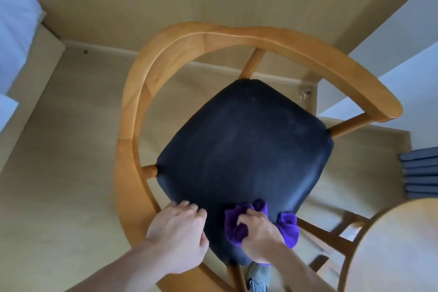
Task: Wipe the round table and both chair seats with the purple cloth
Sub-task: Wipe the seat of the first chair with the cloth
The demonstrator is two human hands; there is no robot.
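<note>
A wooden armchair with a curved backrest (237,35) stands below me, its black padded seat (244,147) facing up. My right hand (259,234) grips the bunched purple cloth (288,227) on the seat's near edge. My left hand (180,232) lies on the seat's near left edge with its fingers bent over the rim. The round wooden table (398,249) shows only as a pale curved edge at the lower right.
Beige carpet (66,149) surrounds the chair. A wall and skirting run behind it. White bedding (14,21) lies at the far left. Stacked grey slats (419,175) sit at the right edge. A grey shoe (259,277) shows under the seat.
</note>
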